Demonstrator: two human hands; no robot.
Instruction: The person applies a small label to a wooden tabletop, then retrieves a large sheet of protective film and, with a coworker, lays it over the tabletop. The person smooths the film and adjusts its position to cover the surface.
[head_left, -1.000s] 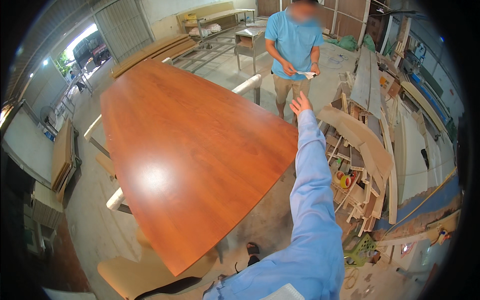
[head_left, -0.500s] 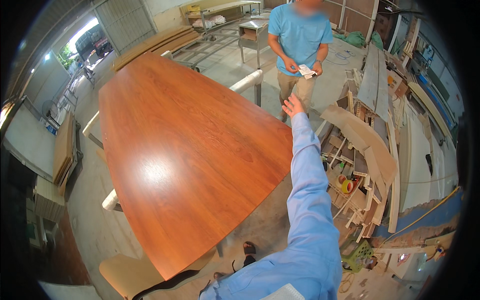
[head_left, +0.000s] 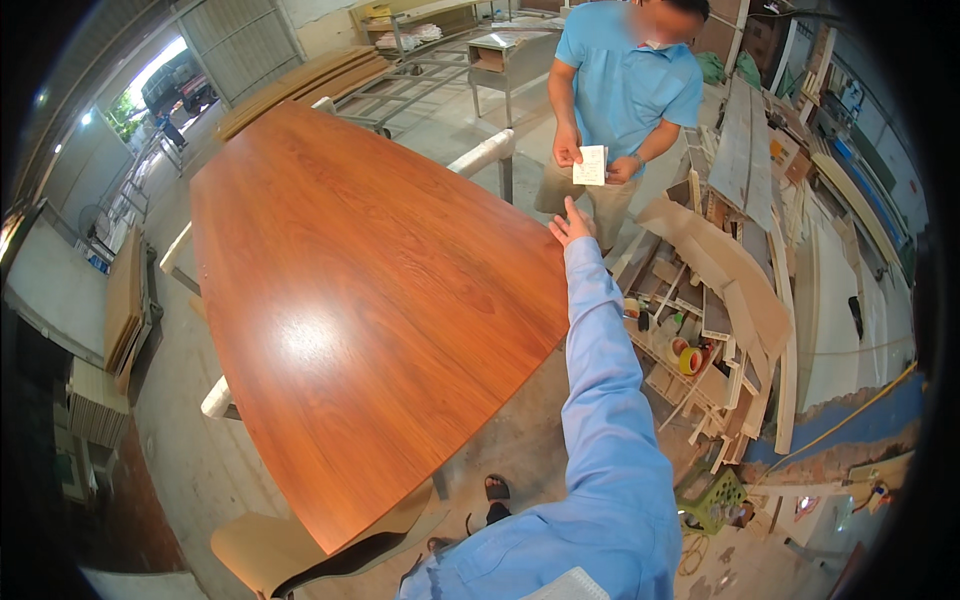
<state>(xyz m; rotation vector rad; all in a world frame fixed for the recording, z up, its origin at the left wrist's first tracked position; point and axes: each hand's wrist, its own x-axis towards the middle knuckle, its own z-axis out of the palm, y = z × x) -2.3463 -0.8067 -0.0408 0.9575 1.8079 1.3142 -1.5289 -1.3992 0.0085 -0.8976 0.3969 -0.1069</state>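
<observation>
My right hand (head_left: 571, 222) is stretched out on a light blue sleeve, fingers apart and holding nothing, just past the far right edge of a large glossy reddish-brown tabletop (head_left: 350, 290). A person in a blue shirt (head_left: 625, 85) stands close in front of it, holding a small white paper (head_left: 591, 166) in both hands a little above my fingers. My left hand is out of view.
A heap of wood offcuts, boards and tape rolls (head_left: 715, 300) lies to the right. Metal frames and a small metal table (head_left: 505, 60) stand behind the person. Stacked panels (head_left: 125, 310) lie at the left, a curved plywood piece (head_left: 300, 545) below the tabletop.
The person has stepped closer and raised the white paper upright in both hands. My right hand has shifted slightly left and stays extended toward them.
</observation>
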